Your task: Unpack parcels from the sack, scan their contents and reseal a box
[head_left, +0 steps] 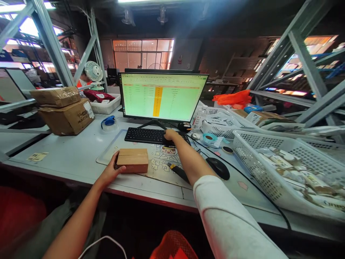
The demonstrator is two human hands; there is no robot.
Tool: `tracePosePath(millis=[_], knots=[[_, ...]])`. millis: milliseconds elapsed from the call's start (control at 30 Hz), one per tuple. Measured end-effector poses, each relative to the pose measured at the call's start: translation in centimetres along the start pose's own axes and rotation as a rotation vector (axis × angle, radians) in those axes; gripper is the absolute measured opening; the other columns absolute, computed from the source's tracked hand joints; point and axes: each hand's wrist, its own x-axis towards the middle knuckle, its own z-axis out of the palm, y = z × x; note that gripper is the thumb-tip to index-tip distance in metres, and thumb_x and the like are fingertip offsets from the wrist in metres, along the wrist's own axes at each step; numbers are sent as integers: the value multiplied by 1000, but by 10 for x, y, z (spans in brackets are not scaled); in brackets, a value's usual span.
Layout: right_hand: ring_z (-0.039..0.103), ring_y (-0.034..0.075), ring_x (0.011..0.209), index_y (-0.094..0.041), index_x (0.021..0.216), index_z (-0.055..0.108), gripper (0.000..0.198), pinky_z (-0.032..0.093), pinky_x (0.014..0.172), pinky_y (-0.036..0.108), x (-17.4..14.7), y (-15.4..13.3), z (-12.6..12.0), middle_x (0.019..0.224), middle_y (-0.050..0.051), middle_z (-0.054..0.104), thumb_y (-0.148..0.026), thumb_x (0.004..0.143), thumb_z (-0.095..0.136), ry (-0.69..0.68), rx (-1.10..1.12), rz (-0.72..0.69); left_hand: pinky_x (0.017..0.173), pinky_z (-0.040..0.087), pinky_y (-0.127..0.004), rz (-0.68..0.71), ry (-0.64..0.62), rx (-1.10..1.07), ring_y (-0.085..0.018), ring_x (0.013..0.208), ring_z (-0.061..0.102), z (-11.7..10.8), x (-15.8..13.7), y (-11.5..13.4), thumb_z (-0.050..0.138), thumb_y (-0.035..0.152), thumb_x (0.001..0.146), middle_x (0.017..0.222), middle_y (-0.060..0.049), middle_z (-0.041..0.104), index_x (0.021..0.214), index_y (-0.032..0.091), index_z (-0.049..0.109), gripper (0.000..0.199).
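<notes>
A small brown cardboard box [133,160] lies on the desk mat near the front edge. My left hand [114,165] grips its left end, thumb along the near side and fingers behind. My right hand [171,135] reaches forward onto the right part of a black keyboard [145,135]; its fingertips are hidden behind the hand. Under my right forearm lies a black utility knife [178,172] with a yellow tip, partly covered. A black mouse [217,168] sits to the right of that arm. Behind the keyboard stands a lit monitor [164,97] showing a spreadsheet.
Two stacked cartons [67,117] stand at the left, near a blue tape dispenser [108,121]. A white basket [258,176] of packaged items fills the right side. Tape rolls [210,139] lie beside the keyboard. A black cable [242,176] crosses the right desk. Metal frames [54,43] rise on both sides.
</notes>
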Motion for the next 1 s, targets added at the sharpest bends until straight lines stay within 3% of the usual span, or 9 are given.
tracePosePath(millis=[167, 433, 567, 700, 800, 867, 933, 1000], knots=[[60, 29, 126, -20, 130, 68, 36, 48, 104, 44, -18, 17, -7, 137, 13, 64, -31, 99, 54, 52, -6, -1, 125, 25, -49, -40, 21, 15, -35, 149, 35, 1, -3, 6, 78, 64, 71, 160, -17, 36, 157, 18, 27, 110], [65, 32, 120, -20, 123, 74, 38, 51, 98, 40, -65, 21, 23, 127, 17, 69, -22, 92, 52, 67, -36, -25, 124, 28, -48, -27, 22, -7, -34, 146, 39, 3, -4, 11, 80, 58, 72, 156, -15, 42, 155, 19, 31, 104], [63, 29, 123, -24, 133, 68, 44, 50, 99, 36, -92, 24, 8, 133, 12, 68, -23, 94, 48, 153, -27, -45, 123, 30, -48, -36, 14, -6, -34, 146, 39, 3, -6, 13, 83, 55, 69, 157, -17, 41, 155, 18, 29, 109], [65, 30, 119, -20, 139, 62, 48, 50, 97, 39, -146, 58, -3, 128, 15, 69, -32, 99, 39, 298, -23, 39, 123, 30, -50, -27, 5, 47, -34, 145, 40, 6, -7, 12, 84, 52, 69, 158, -19, 39, 155, 18, 23, 111], [67, 35, 112, -13, 129, 67, 50, 52, 90, 42, -189, 94, 14, 118, 21, 71, -44, 98, 42, 312, -54, 193, 120, 35, -51, 129, 3, 205, -33, 141, 46, 11, -12, 13, 86, 46, 69, 155, -20, 40, 152, 21, 22, 108], [66, 37, 113, -11, 131, 64, 57, 52, 88, 43, -210, 110, 32, 121, 23, 69, -52, 96, 46, 241, -59, 252, 119, 36, -51, 337, 8, 329, -31, 143, 45, 14, -18, 14, 82, 36, 75, 157, -19, 39, 147, 23, 30, 90], [66, 38, 113, -10, 135, 59, 62, 52, 87, 43, -221, 115, 51, 123, 24, 68, -55, 95, 49, 149, -50, 260, 121, 34, -53, 511, 5, 416, -29, 147, 40, 15, -24, 15, 73, 24, 81, 159, -17, 37, 139, 25, 40, 67], [66, 38, 113, -9, 135, 58, 58, 52, 88, 43, -226, 112, 63, 122, 24, 68, -50, 95, 51, 108, -49, 254, 120, 33, -55, 578, -10, 466, -28, 149, 37, 14, -30, 15, 67, 16, 81, 160, -16, 37, 132, 26, 47, 56]])
